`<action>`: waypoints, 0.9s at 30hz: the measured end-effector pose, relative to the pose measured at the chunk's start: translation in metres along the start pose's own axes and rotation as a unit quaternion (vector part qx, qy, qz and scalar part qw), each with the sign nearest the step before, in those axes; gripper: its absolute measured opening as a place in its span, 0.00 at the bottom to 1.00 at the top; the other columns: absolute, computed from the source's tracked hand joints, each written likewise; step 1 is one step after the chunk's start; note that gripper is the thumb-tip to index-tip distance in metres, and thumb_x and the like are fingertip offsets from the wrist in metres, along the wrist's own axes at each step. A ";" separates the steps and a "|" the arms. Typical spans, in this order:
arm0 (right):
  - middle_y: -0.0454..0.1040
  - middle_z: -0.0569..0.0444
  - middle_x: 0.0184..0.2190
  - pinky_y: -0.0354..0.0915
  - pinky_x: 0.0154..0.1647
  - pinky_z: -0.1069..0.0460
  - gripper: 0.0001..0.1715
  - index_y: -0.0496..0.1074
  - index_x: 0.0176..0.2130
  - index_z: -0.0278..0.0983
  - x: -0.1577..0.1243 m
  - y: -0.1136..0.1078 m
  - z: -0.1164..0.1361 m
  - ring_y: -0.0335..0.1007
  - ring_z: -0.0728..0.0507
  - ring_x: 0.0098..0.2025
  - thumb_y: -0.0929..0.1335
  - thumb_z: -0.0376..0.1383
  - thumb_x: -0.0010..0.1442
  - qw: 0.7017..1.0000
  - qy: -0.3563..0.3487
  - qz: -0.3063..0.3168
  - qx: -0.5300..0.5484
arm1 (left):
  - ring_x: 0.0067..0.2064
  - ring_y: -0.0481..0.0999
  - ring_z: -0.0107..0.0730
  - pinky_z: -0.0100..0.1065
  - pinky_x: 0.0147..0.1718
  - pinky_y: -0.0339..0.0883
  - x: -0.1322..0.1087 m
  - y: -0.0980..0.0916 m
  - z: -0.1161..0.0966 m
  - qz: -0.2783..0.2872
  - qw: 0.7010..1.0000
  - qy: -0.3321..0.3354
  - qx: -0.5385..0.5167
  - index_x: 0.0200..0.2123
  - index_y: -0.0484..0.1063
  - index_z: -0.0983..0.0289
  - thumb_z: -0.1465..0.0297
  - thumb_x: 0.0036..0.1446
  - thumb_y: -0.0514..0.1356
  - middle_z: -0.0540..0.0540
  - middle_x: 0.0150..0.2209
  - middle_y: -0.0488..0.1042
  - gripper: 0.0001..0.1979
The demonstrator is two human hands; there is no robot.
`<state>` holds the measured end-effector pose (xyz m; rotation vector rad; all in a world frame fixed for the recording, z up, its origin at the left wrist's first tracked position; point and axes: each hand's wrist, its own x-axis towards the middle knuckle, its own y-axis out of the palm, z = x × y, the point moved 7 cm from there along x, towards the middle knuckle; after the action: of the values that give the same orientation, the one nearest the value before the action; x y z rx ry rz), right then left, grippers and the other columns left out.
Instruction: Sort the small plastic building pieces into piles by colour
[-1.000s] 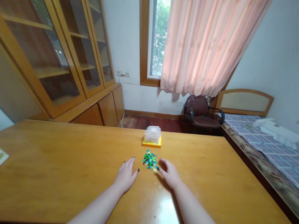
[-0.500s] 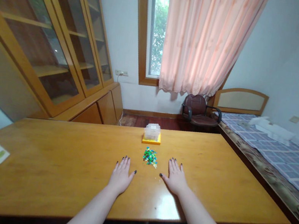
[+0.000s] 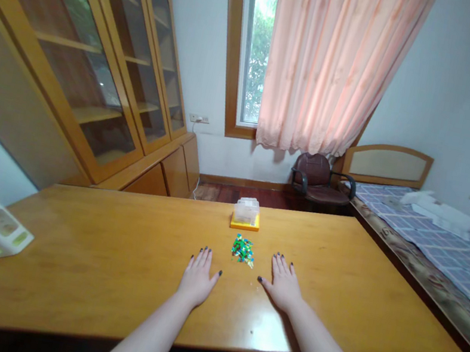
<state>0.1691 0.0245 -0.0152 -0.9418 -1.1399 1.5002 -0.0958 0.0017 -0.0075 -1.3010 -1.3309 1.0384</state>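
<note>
Pieces (image 3: 242, 249) lie heaped on the table (image 3: 108, 275), just nearer than the clear box (image 3: 246, 211), between the left hand (image 3: 195, 282) and the right hand (image 3: 285, 288). Both hands rest palm down on the table, opened flat, fingers straight, each thumb spread away and angled inward, near the heap but apart from it.

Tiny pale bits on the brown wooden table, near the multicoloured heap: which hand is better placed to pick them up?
Probably the right hand: it rests flat beside the tiny pale bits, thumb side toward them; the left hand lies farther off.
</note>
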 end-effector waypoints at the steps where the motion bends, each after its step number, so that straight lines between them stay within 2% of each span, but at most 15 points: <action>1: 0.41 0.43 0.65 0.30 0.64 0.40 0.50 0.46 0.64 0.28 0.000 0.000 0.000 0.33 0.37 0.67 0.56 0.58 0.56 1.000 0.001 0.000 0.000 | 0.65 0.46 0.44 0.46 0.62 0.42 0.000 0.000 0.000 0.001 1.000 0.001 0.000 0.62 0.51 0.71 0.54 0.57 0.45 0.62 0.64 0.48 0.36; 11: 0.42 0.42 0.65 0.30 0.64 0.40 0.48 0.48 0.64 0.28 -0.002 -0.003 0.000 0.35 0.37 0.66 0.58 0.57 0.56 1.000 0.001 -0.011 0.021 | 0.65 0.47 0.45 0.50 0.61 0.41 0.004 -0.004 0.002 0.002 1.000 -0.003 -0.024 0.62 0.53 0.66 0.54 0.56 0.47 0.61 0.64 0.49 0.34; 13: 0.46 0.41 0.64 0.32 0.64 0.39 0.46 0.52 0.62 0.29 -0.004 -0.007 0.000 0.38 0.36 0.66 0.60 0.55 0.56 0.999 -0.001 -0.029 0.037 | 0.64 0.49 0.45 0.52 0.61 0.41 0.008 -0.006 0.005 -0.013 0.999 -0.004 -0.037 0.61 0.55 0.65 0.55 0.57 0.48 0.60 0.63 0.52 0.32; 15: 0.55 0.42 0.61 0.39 0.63 0.39 0.36 0.61 0.58 0.32 -0.006 -0.012 0.002 0.46 0.36 0.64 0.61 0.50 0.57 0.995 -0.016 -0.061 0.077 | 0.62 0.55 0.44 0.52 0.60 0.44 0.014 -0.010 0.008 -0.044 0.997 -0.012 -0.061 0.57 0.61 0.64 0.59 0.57 0.49 0.60 0.61 0.58 0.27; 17: 0.65 0.44 0.55 0.48 0.61 0.41 0.26 0.68 0.52 0.35 -0.005 -0.017 0.007 0.56 0.38 0.59 0.61 0.44 0.58 0.984 -0.051 -0.096 0.143 | 0.57 0.64 0.40 0.47 0.57 0.53 0.022 -0.013 0.009 -0.074 0.991 -0.012 -0.109 0.50 0.68 0.62 0.64 0.58 0.49 0.58 0.54 0.68 0.19; 20: 0.72 0.46 0.48 0.59 0.55 0.44 0.20 0.71 0.46 0.36 0.008 -0.019 0.012 0.65 0.40 0.52 0.61 0.41 0.57 0.954 -0.075 -0.131 0.261 | 0.47 0.72 0.34 0.39 0.50 0.63 0.038 -0.017 -0.001 -0.103 0.974 0.025 -0.202 0.41 0.72 0.61 0.69 0.57 0.48 0.54 0.44 0.75 0.14; 24: 0.74 0.44 0.41 0.65 0.48 0.45 0.20 0.71 0.42 0.34 0.034 -0.015 0.001 0.71 0.40 0.44 0.62 0.43 0.56 0.908 0.004 -0.169 0.383 | 0.52 0.68 0.34 0.39 0.54 0.60 0.066 -0.029 -0.018 -0.164 0.951 0.070 -0.255 0.45 0.69 0.61 0.68 0.57 0.50 0.55 0.48 0.71 0.14; 27: 0.75 0.45 0.39 0.66 0.46 0.44 0.19 0.71 0.40 0.34 0.044 -0.013 -0.006 0.71 0.40 0.42 0.62 0.44 0.56 0.888 0.024 -0.194 0.416 | 0.59 0.60 0.37 0.42 0.59 0.53 0.099 -0.039 -0.025 -0.164 0.957 0.074 -0.226 0.53 0.62 0.60 0.65 0.54 0.54 0.56 0.57 0.62 0.21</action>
<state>0.1689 0.0696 -0.0045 -0.1379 -0.4917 1.4071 -0.0736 0.0970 0.0422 -1.3891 -1.6574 0.4099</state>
